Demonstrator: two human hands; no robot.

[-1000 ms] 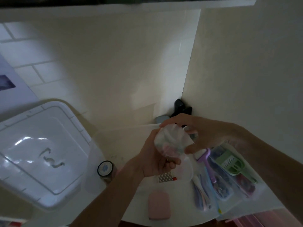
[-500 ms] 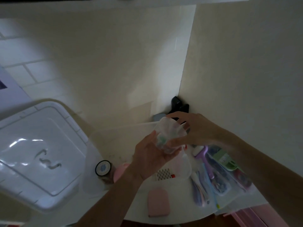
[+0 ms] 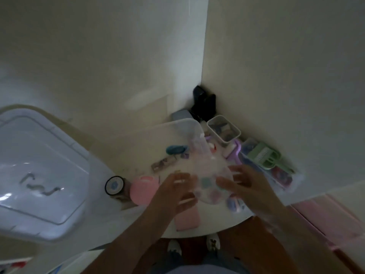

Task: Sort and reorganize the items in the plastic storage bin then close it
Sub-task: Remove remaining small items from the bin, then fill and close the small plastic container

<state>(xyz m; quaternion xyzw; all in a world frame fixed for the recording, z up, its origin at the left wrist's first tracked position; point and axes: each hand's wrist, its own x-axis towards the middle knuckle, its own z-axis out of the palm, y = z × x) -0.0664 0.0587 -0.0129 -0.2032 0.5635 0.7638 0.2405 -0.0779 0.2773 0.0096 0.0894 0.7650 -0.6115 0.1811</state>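
- Head view, dim and motion-blurred: clear plastic storage bin stands open on a white tabletop set into a wall corner.
- Lid: off, lying to the left of the bin, apparently underside up; bin not yet closed.
- Clear pouch: soft see-through bag of small coloured items, at the bin's near right side, between both hands.
- Left hand: fingers spread and fairly straight against the pouch's left side; whether it grips or merely touches cannot be told through the blur.
- Right hand: fingers loosely extended at the pouch's right side; hold likewise unclear.
- Bin contents, visible through the wall: teal oval item, small dark patterned strip, pink round container, dark round tin beside it.
- Outside the bin, right: small rectangular tray of oddments, green comb-like scoop, purple-handled tool, further bagged items.
- Near edge: pink flat case on the table, partly under the left hand.
- Step in hand, by judgement: sorting, with the pouch being settled into or at the bin.
- Next move calls for: a sure grasp of the limp pouch, a free spot among the loose pieces, then the items on the right.
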